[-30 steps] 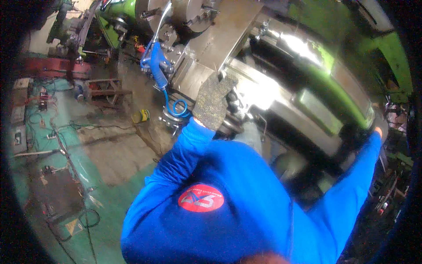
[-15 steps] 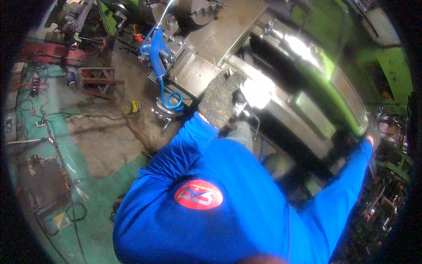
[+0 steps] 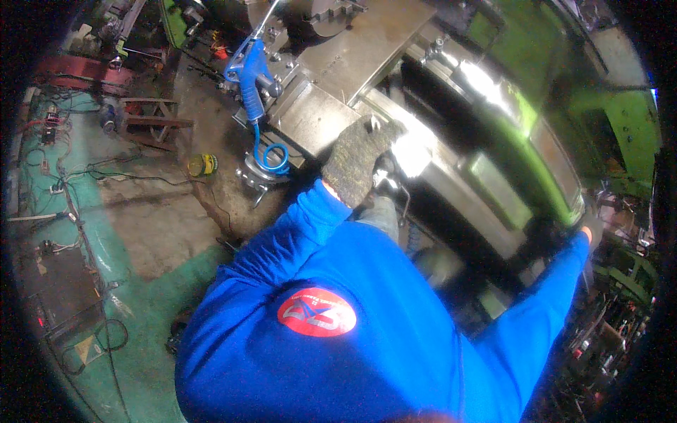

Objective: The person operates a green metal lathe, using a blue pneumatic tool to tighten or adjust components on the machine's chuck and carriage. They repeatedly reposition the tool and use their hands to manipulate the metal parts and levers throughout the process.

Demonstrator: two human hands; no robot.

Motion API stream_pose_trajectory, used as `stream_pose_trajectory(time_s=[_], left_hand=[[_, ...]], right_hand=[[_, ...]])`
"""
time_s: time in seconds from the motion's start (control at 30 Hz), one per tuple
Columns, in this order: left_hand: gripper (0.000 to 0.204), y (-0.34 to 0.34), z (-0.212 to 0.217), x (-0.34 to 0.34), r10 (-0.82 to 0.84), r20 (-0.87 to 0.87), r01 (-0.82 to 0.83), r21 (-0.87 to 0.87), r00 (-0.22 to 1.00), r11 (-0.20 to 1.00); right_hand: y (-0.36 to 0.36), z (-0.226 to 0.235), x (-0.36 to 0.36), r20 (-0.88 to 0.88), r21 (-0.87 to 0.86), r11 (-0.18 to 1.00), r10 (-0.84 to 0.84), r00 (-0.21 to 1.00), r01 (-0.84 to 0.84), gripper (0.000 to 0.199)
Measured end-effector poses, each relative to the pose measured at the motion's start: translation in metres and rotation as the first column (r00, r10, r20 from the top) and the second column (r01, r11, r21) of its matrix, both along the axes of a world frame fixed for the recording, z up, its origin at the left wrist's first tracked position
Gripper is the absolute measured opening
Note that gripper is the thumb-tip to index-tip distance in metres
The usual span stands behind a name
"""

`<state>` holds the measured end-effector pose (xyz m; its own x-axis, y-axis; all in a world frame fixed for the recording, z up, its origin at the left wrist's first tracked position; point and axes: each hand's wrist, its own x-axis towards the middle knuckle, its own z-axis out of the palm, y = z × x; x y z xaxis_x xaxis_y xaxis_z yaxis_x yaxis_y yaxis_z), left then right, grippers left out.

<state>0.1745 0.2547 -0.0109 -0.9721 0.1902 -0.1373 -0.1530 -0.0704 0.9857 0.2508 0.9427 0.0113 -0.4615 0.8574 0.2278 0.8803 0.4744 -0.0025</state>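
My left hand [image 3: 352, 161], in a dirty grey work glove, is at the metal slide of a lathe-like machine [image 3: 444, 176]. Its fingers curl beside a brightly lit metal part [image 3: 411, 154]; whatever they hold is hidden. A small metal lever [image 3: 404, 201] sticks out close to that hand. Far to the right, my gloved right hand [image 3: 594, 220] is at the end of the curved green machine cover [image 3: 543, 166], its fingers mostly out of sight. A blue air blow gun [image 3: 248, 81] with a coiled hose [image 3: 271, 156] hangs left of the flat metal plate [image 3: 315, 116].
Round metal chucks [image 3: 328, 17] sit at the top. On the floor to the left are a yellow can-like object [image 3: 202, 166], a rusty metal frame [image 3: 151, 123], and cables [image 3: 92, 173]. Various tools and metal pieces [image 3: 599, 338] crowd the lower right.
The view has shifted slightly. My left hand has moved a little to the right against the bright part, its fingers slightly changed. My right hand stays by the cover's end.
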Motion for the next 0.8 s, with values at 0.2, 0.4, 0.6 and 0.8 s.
stream_pose_trajectory(time_s=[0.2, 0.4, 0.6, 0.8], left_hand=[[0.021, 0.001, 0.033, 0.004, -0.049, 0.125, 0.046, 0.022, 0.991, 0.999], [0.019, 0.001, 0.027, 0.007, -0.047, -0.112, 0.033, -0.124, 0.993, 0.992], [0.024, 0.0, 0.028, 0.01, -0.019, -0.101, 0.013, -0.061, 0.995, 0.998], [0.028, 0.002, 0.058, 0.017, 0.001, 0.125, -0.006, 0.036, 0.992, 0.999]], right_hand=[[-0.001, -0.001, 0.002, -0.004, -0.013, 1.0, -0.003, 1.0, 0.003, 0.052], [-0.004, -0.002, 0.003, -0.008, -0.02, 1.0, -0.007, 1.0, 0.007, 0.052], [-0.005, -0.003, 0.003, -0.015, -0.025, 1.0, 0.0, 1.0, -0.001, 0.053], [-0.009, -0.005, 0.003, -0.027, -0.025, 1.0, 0.01, 1.0, -0.011, 0.053]])
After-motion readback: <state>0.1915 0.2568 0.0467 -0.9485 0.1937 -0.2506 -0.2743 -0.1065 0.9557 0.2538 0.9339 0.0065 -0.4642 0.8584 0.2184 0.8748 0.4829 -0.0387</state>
